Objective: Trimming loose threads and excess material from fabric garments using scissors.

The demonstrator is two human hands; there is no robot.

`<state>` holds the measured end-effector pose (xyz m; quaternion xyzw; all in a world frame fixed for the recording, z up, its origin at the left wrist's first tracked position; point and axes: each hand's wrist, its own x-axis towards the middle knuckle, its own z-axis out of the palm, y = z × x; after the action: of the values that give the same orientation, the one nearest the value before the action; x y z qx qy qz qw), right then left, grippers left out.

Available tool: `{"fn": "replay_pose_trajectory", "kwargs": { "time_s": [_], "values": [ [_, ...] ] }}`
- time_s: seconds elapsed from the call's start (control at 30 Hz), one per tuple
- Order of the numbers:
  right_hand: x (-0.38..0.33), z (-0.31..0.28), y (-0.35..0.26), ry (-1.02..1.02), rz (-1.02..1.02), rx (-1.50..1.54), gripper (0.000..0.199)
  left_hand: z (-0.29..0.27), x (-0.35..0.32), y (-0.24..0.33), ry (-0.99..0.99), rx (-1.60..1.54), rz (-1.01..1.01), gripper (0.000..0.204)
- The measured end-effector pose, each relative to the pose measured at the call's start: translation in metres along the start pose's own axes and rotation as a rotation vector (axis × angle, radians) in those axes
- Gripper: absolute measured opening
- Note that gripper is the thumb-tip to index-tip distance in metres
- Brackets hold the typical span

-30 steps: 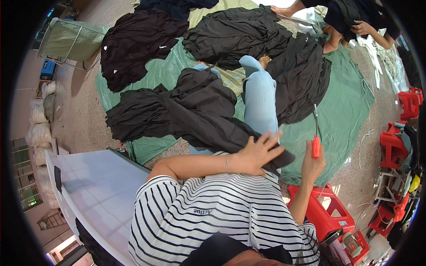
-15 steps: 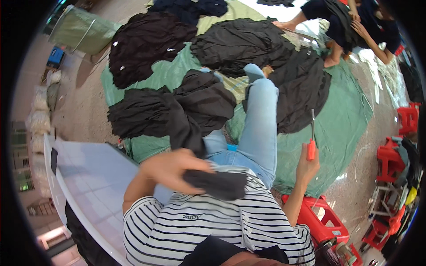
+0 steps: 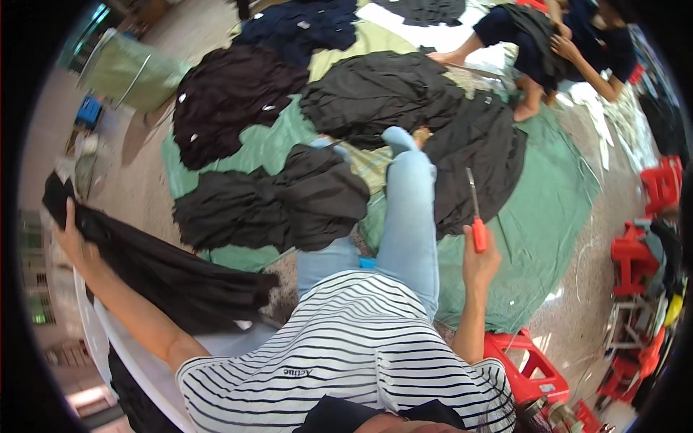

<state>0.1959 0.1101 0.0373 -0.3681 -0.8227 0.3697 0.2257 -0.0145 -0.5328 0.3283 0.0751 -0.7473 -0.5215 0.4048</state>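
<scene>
Out at the far left, my left hand (image 3: 81,249) grips one end of a long black garment (image 3: 162,267). The cloth hangs stretched from it toward my lap, over the white tub-like surface beside me. My right hand (image 3: 481,265) is wrapped around the red handle of a tool (image 3: 478,235) with a thin metal shaft pointing up and away. Its exact kind is too small to tell. Ahead of my knees, a heap of black garments (image 3: 289,198) spreads over the green sheet, partly against my leg.
Farther piles of dark clothes (image 3: 382,94) lie on the green sheet (image 3: 548,209). Another person (image 3: 570,54) sits at the back right, handling dark cloth. Red stools (image 3: 530,364) stand at my right. A white, curved-rim container (image 3: 108,361) sits close on my left.
My left hand has swung from my chest out to the far left, and the black garment is now drawn out along that side. My right hand with the tool has shifted slightly left.
</scene>
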Motion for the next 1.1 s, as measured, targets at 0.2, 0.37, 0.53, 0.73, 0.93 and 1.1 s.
{"fn": "replay_pose_trajectory", "kwargs": {
  "time_s": [0.2,0.37,0.53,0.73,0.93,1.1],
  "values": [
    [-0.009,-0.009,0.006,0.038,0.002,-0.015,0.027,0.298,0.041,0.005,-0.204,-0.347,-0.051,0.044],
    [-0.021,-0.022,0.023,0.115,0.054,-0.035,0.025,0.461,-0.036,0.128,-0.56,-0.786,0.13,0.046],
    [-0.022,-0.029,0.033,0.132,0.154,-0.093,0.024,0.532,-0.143,0.187,-0.825,-0.965,0.124,0.024],
    [-0.017,-0.033,0.036,0.197,0.107,-0.089,0.024,0.562,-0.291,0.171,-0.991,-0.994,-0.056,0.03],
    [-0.015,-0.035,0.031,0.21,0.138,-0.049,0.022,0.555,-0.439,0.018,-1.338,-0.626,0.253,0.033],
    [-0.023,-0.033,0.037,0.215,0.14,-0.072,0.025,0.457,-0.533,-0.063,-1.784,-0.25,0.28,0.037]
  ]
}}
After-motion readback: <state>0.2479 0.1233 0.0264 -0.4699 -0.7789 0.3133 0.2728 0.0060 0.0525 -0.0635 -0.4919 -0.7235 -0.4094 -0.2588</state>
